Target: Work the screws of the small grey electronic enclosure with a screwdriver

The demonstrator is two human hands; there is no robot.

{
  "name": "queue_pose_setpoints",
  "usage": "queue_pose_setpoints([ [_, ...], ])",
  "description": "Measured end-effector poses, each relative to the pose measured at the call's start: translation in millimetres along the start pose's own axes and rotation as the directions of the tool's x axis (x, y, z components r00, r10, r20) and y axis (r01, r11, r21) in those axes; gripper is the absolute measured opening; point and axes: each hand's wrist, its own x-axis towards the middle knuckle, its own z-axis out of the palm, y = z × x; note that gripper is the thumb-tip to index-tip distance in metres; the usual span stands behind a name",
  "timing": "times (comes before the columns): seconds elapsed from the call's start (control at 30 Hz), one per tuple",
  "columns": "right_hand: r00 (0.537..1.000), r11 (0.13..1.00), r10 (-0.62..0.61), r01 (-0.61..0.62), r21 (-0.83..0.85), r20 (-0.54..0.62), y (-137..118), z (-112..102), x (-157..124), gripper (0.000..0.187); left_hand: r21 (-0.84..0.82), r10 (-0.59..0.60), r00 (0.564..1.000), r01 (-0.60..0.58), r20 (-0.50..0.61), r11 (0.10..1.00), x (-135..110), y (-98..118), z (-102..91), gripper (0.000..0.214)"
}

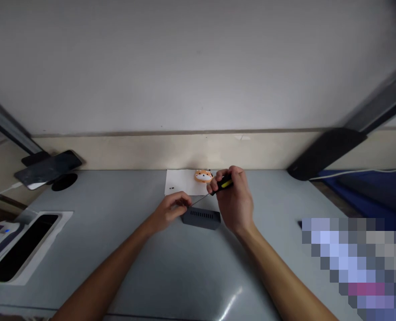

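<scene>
A dark grey box (202, 219) with a row of slots along its upper side lies on the desk in front of me. My right hand (235, 198) is wrapped round the black and yellow handle of a screwdriver (225, 183). The thin shaft slants down to the left, its tip by the box's far left corner. My left hand (171, 208) is at that same corner, fingers drawn together beside the tip. What those fingers pinch is hidden. Behind the box, a white paper (181, 180) bears small dark pieces (171, 188) and an orange and white animal-faced case (203, 176).
A phone (49, 168) sits on a stand at the back left. Nearer, another phone (24, 247) lies on white paper beside a white device (0, 238) with blue lights. A black lamp-like base (328, 154) stands back right on the grey desk (134, 276). The lower right is pixelated.
</scene>
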Motion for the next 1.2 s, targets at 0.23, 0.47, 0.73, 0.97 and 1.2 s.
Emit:
queue_pose_setpoints([
  [0.23,1.0,1.0,-0.01,0.011,-0.024,0.011,-1,2,-1,0.026,0.011,0.013,1.0,-0.012,-0.003,1.0,1,5,0.1,0.011],
  [0.47,0.979,0.943,-0.102,0.152,-0.297,0.177,-9,6,-10,0.012,-0.067,-0.025,1.0,0.024,-0.014,0.997,2,0,5.1,0.012],
  [0.73,0.898,0.923,0.061,0.114,-0.366,0.435,-22,30,-4,0.046,-0.121,-0.063,0.998,0.059,-0.028,0.991,4,-2,6.8,0.014],
  [0.97,0.938,0.997,0.048,-0.023,-0.076,0.345,0,31,8,0.016,-0.155,-0.088,0.996,0.085,-0.014,0.984,4,-3,6.8,0.014],
  [1.2,0.96,0.978,-0.029,0.085,-0.192,0.277,-2,26,-1,0.023,-0.195,-0.088,0.996,0.086,-0.003,0.977,5,-8,6.1,0.014],
])
